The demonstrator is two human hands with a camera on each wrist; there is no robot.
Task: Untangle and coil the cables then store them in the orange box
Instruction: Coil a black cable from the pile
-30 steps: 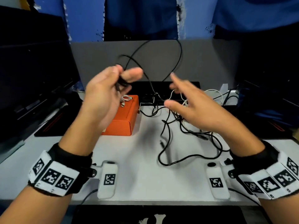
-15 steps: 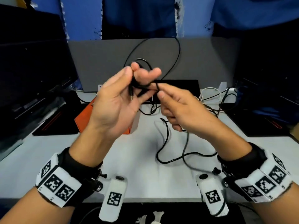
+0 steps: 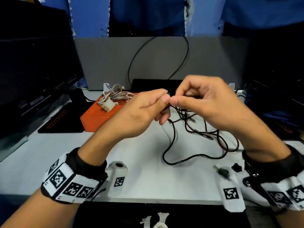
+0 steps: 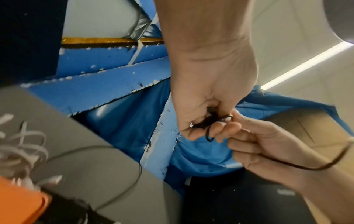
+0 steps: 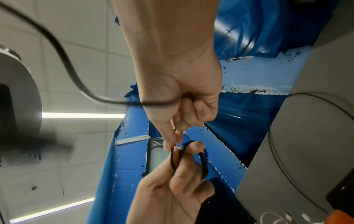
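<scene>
Meeting above the white table (image 3: 49, 155), the left hand (image 3: 141, 111) and the right hand (image 3: 205, 102) both had hold of the black cable (image 3: 172, 142). The left hand's fingers were curled, with a few small loops of the cable gathered between thumb and fingers, as the left wrist view showed (image 4: 212, 122). The right hand's thumb and forefinger pinched the cable right at those loops, its other fingers folded in toward the palm; in the right wrist view a strand ran out across its palm (image 5: 107, 100). The fingertips of the two hands touched.

From the hands the rest of the black cable hung down and lay in loose tangled bends on the table below and to the right of them. One long strand rose in a tall arc against the grey panel (image 3: 102, 63) behind the hands.

The orange box (image 3: 93, 118) sat on the table just left of the left hand, with a bundle of white cables (image 3: 113, 96) lying in it.
</scene>
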